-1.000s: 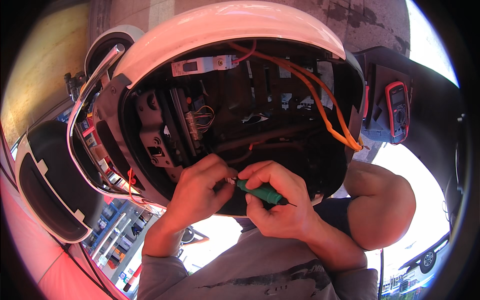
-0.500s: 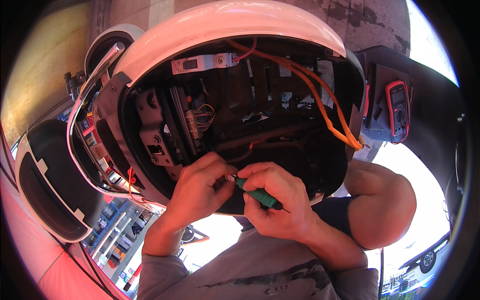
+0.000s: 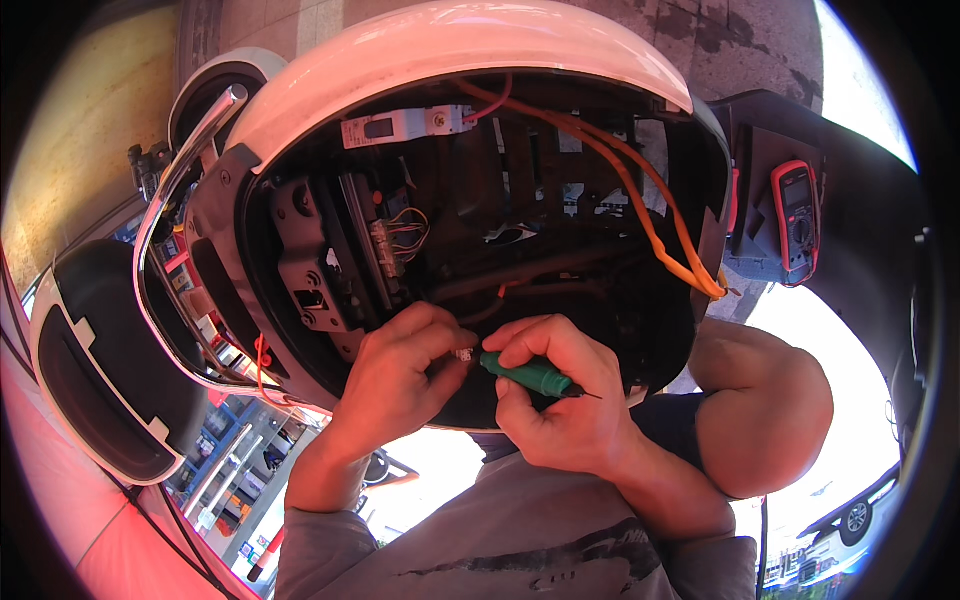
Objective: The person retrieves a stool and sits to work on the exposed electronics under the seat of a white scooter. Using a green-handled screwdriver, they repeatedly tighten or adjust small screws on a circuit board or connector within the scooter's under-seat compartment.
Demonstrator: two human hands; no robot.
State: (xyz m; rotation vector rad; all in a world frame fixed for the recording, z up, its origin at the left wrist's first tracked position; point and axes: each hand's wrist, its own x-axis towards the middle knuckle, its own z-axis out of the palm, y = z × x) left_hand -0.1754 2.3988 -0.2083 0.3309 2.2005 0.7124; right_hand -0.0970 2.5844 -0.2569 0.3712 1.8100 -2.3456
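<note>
My left hand is closed, with thumb and forefinger pinching a small white connector low in the open dark compartment of a white scooter-like body. My right hand is closed round a green pen-like tool, its green end near the connector and a thin dark probe sticking out to the lower right. Above my hands are a metal bracket and thin coloured wires.
A white breaker sits under the shell's rim, and orange cables loop down the right. A red-cased multimeter lies on a dark surface at right. A chrome rail and black padded piece are at left. My bare knee is at lower right.
My right hand has moved slightly up and to the right with the green tool, opening a small gap from the connector. My left hand is raised very slightly.
</note>
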